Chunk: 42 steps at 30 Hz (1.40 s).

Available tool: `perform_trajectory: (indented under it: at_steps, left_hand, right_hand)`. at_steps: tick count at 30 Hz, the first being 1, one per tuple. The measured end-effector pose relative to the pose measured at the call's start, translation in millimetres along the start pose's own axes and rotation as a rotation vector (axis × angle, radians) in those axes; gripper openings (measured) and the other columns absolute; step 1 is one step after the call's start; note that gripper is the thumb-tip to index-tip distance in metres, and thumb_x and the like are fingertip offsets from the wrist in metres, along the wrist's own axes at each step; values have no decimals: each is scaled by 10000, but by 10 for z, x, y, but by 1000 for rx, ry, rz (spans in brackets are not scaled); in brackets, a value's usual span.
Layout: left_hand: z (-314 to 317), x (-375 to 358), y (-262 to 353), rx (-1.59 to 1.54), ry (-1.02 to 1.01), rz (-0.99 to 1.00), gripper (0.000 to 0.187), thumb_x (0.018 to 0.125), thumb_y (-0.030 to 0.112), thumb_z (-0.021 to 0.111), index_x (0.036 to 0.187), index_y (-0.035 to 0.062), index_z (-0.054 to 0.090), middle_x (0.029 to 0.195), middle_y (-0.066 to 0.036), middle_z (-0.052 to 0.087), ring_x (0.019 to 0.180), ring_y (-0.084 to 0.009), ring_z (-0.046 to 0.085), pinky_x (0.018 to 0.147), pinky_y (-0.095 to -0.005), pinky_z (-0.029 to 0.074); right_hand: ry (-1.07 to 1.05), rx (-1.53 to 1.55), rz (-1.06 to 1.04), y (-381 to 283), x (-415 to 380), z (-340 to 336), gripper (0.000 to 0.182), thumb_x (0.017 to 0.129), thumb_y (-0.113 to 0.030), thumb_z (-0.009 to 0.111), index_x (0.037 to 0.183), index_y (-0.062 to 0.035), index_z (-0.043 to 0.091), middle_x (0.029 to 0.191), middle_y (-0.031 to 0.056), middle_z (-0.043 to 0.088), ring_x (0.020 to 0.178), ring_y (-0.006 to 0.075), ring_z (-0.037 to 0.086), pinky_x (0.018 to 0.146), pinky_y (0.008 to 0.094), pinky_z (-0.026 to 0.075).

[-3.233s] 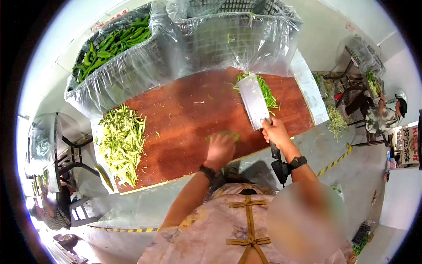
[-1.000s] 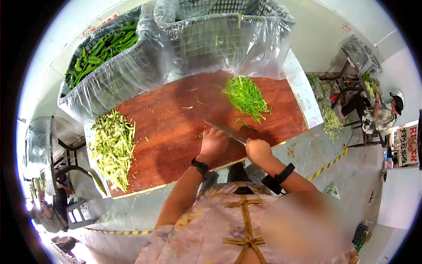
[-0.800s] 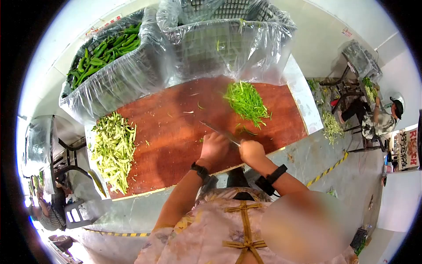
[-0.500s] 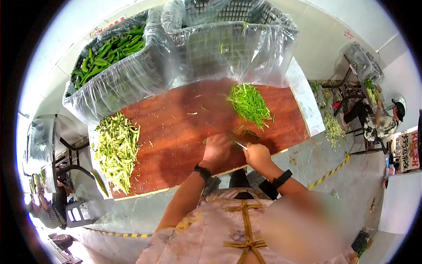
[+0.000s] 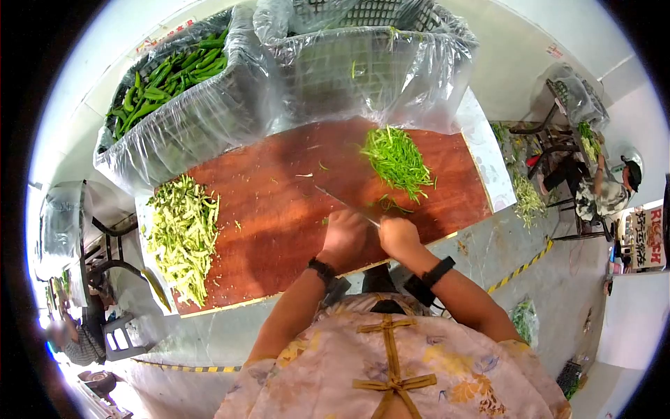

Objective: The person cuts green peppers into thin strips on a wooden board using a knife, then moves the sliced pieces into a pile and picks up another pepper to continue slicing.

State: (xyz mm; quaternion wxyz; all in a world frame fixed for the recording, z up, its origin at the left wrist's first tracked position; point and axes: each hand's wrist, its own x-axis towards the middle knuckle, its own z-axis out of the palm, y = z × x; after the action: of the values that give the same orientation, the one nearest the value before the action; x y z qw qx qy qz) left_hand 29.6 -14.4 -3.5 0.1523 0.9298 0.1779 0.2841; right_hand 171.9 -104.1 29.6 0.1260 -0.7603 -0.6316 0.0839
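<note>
My right hand [image 5: 399, 237] is wrapped round the handle of a knife [image 5: 340, 201], whose blade slants up and left over the reddish-brown board [image 5: 272, 223]. Close beside it my left hand [image 5: 345, 234] is curled with the fingers downward near the blade; whatever they hold, if anything, is hidden. Beyond the knife lies a heap of thin green shreds [image 5: 398, 164], with a few loose strips [image 5: 391, 204] nearer my right hand. At the board's left end is a large pile of pale green cut pieces [image 5: 183, 241].
Behind the board stand a plastic-lined crate of green peppers [image 5: 171, 80] and a second lined crate [image 5: 370, 77]. At right, a person [image 5: 606, 188] sits by another work spot; another person [image 5: 80, 342] is at far left. Yellow-black tape [image 5: 520, 265] marks the floor.
My right hand has moved slightly left, closer to my left hand. The knife blade, blurred before, now shows along its length. My left hand has stayed nearly in place.
</note>
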Motion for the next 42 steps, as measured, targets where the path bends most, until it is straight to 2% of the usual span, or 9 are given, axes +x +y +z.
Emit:
perform_trajectory:
  at_steps: [2, 8, 11, 18, 21, 24, 30, 35, 42]
  left_hand:
    - [15, 17, -15, -47, 99, 29, 206, 676, 101, 543, 875, 96, 594, 937, -47, 572, 918, -254, 531, 778, -414, 389]
    - [35, -19, 2, -50, 27, -76, 271, 685, 86, 580, 955, 85, 597, 992, -73, 569, 975, -265, 525, 823, -406, 391]
    - [15, -7, 29, -4, 96, -46, 211, 670, 83, 540, 872, 88, 600, 929, -64, 566, 906, -260, 536, 792, -395, 393]
    - [58, -23, -35, -39, 51, -26, 189, 664, 93, 543, 843, 89, 606, 918, -59, 564, 900, -264, 531, 787, -396, 391]
    - [84, -48, -73, -5, -24, -49, 264, 657, 73, 574, 919, 77, 604, 957, -72, 555, 932, -277, 516, 809, -409, 389]
    - [27, -18, -12, -35, 44, -17, 186, 670, 120, 544, 845, 94, 604, 929, -58, 562, 924, -260, 521, 796, -401, 387]
    - [-89, 28, 89, -22, -36, -70, 284, 658, 79, 586, 940, 62, 606, 1000, -89, 549, 987, -290, 508, 844, -427, 385]
    - [-78, -10, 62, -46, 22, -90, 281, 663, 54, 575, 937, 89, 625, 1020, -85, 553, 1005, -302, 499, 831, -435, 407]
    - [-46, -20, 11, -61, 0, -21, 238, 675, 123, 554, 905, 116, 615, 988, -66, 544, 983, -286, 488, 811, -432, 390]
  right_hand:
    - [-4, 2, -16, -34, 184, 13, 189, 812, -176, 507, 711, -30, 575, 638, 196, 592, 599, 382, 594, 544, 469, 483]
    - [-58, 29, 113, 4, 135, -97, 235, 818, -228, 530, 724, -20, 588, 660, 195, 599, 659, 371, 599, 591, 487, 474]
    - [-90, -4, 53, 22, -145, -192, 222, 821, -231, 532, 764, -22, 580, 656, 198, 598, 644, 372, 597, 581, 481, 475]
    - [-123, -47, 60, 67, -330, -204, 189, 815, -195, 522, 767, -17, 563, 627, 189, 594, 605, 381, 593, 555, 481, 474]
    - [-144, -32, 98, 7, -246, -169, 172, 810, -175, 516, 765, -18, 569, 624, 196, 590, 603, 384, 592, 554, 488, 472]
    - [-106, 12, 47, -3, -124, -58, 173, 805, -171, 518, 743, -19, 573, 634, 201, 589, 603, 387, 590, 552, 492, 470]
    - [92, 43, -6, 13, 68, 24, 204, 805, -197, 527, 716, -19, 575, 647, 198, 592, 628, 384, 594, 558, 488, 468]
    - [-74, 12, 100, 20, -129, -146, 207, 809, -215, 531, 754, -21, 577, 647, 194, 592, 623, 378, 589, 552, 480, 468]
    - [-85, -40, 87, 46, -388, -227, 210, 822, -199, 500, 733, -21, 564, 638, 192, 596, 601, 372, 595, 546, 477, 476]
